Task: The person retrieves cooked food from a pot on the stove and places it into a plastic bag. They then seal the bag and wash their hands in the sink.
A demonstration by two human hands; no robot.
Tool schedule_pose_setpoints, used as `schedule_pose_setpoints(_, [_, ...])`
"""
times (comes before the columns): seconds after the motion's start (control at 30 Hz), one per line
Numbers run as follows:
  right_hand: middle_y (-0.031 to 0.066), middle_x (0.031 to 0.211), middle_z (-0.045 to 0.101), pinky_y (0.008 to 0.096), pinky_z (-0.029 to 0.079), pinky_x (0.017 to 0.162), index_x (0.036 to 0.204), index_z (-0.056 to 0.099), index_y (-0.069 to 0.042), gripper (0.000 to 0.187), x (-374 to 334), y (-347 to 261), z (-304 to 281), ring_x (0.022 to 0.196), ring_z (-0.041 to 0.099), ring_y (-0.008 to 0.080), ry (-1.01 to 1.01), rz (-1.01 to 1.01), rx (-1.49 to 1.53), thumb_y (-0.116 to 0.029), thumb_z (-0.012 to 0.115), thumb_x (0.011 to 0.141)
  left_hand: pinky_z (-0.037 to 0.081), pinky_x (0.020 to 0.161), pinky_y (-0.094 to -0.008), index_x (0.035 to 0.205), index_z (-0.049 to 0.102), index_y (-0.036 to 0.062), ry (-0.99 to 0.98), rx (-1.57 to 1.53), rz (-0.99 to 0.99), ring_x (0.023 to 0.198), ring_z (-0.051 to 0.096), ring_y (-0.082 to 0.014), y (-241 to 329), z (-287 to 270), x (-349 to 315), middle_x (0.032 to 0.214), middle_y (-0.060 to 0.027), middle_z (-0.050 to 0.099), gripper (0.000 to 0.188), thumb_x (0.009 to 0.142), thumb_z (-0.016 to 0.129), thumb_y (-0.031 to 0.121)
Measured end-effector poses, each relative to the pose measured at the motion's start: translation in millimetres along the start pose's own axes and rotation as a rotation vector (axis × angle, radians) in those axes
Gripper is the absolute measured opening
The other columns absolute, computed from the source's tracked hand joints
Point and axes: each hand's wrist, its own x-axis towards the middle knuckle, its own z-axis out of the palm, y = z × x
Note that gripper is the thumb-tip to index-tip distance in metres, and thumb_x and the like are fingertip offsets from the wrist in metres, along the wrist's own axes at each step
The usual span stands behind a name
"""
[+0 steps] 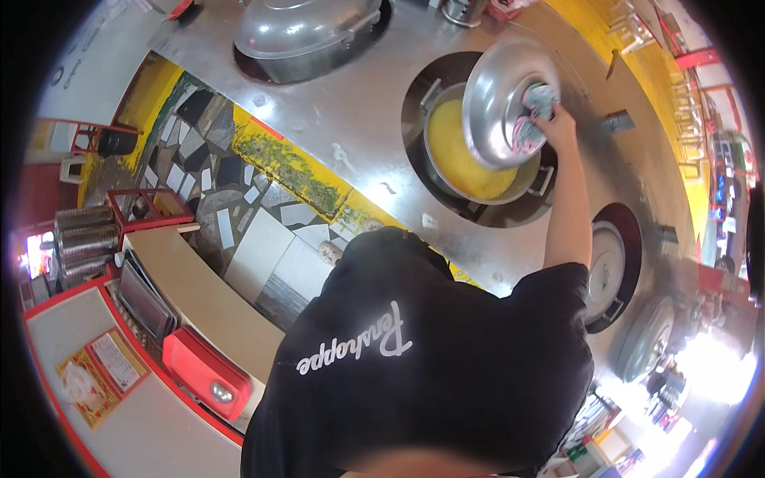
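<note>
My right hand (557, 127) is closed around a pink and teal cloth (539, 107) on the middle of a large round metal lid (488, 107). The lid is tilted up over the right part of a metal pot (433, 162), hiding some of its rim. Inside the pot lies a bright yellow, grainy food (458, 151) that looks like rice. The pot sits sunk in a round opening of the steel counter (351, 119). My left hand is out of view, with my black shirt filling the lower middle.
A lidded metal pot (307, 32) stands in another opening at the far left. A round lid (606, 271) covers an opening at the right, near another metal lid (645, 338). Left are a beige counter (199, 283), red trays (207, 373) and stacked metal containers (84, 243).
</note>
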Motion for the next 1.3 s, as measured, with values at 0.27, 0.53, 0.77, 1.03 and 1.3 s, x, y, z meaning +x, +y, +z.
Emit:
schedule_pose_setpoints(0.27, [0.0177,0.08,0.064,0.0336,0.049,0.071,0.1,0.06,0.003,0.049,-31,1,-51,0.075,0.064,0.0259,0.168,0.16,0.068,-0.03,0.072,0.065,0.036,0.095,-0.0452,0.129,0.045,0.0149,0.136,0.162,0.131,0.117,0.049,-0.0266,178,-9,47,0.128,-0.0072,0.05,0.043,0.091,0.048,0.033])
schedule_pose_setpoints(0.53, [0.0197,0.085,0.065,0.0391,0.049,0.072,0.095,0.063,0.0,0.043,-42,-28,-1,0.08,0.063,0.0338,-0.111,0.028,-0.153,-0.025,0.072,0.061,0.039,0.093,-0.043,0.128,0.046,0.0131,0.021,0.434,0.144,0.112,0.052,-0.0266,213,36,48,0.13,-0.0086,0.051,0.044,0.09,0.05,0.035])
schedule_pose_setpoints(0.77, [0.0199,0.089,0.065,0.0429,0.05,0.077,0.095,0.066,-0.003,0.04,-26,-54,55,0.086,0.063,0.0357,-0.323,-0.06,-0.34,-0.021,0.072,0.059,0.044,0.082,-0.0372,0.121,0.051,0.0138,0.01,0.454,0.03,0.098,0.057,-0.0193,154,17,50,0.108,-0.0023,0.057,0.033,0.092,0.049,0.029])
schedule_pose_setpoints(1.03, [0.0202,0.088,0.065,0.0427,0.049,0.076,0.093,0.067,-0.004,0.039,-11,-42,74,0.086,0.063,0.0353,-0.386,-0.06,-0.405,-0.021,0.075,0.059,0.044,0.079,-0.0382,0.119,0.053,0.0136,0.001,0.391,0.002,0.093,0.057,-0.0192,143,2,44,0.105,-0.0023,0.058,0.033,0.09,0.05,0.03])
schedule_pose_setpoints(1.3, [0.0167,0.076,0.064,0.0374,0.049,0.068,0.087,0.067,-0.002,0.027,-6,-94,61,0.071,0.064,0.0286,-0.182,0.171,-0.279,-0.019,0.073,0.067,0.045,0.075,-0.0392,0.116,0.055,0.0134,-0.023,0.291,0.075,0.089,0.058,-0.0191,236,-29,121,0.103,-0.0024,0.059,0.034,0.087,0.051,0.031])
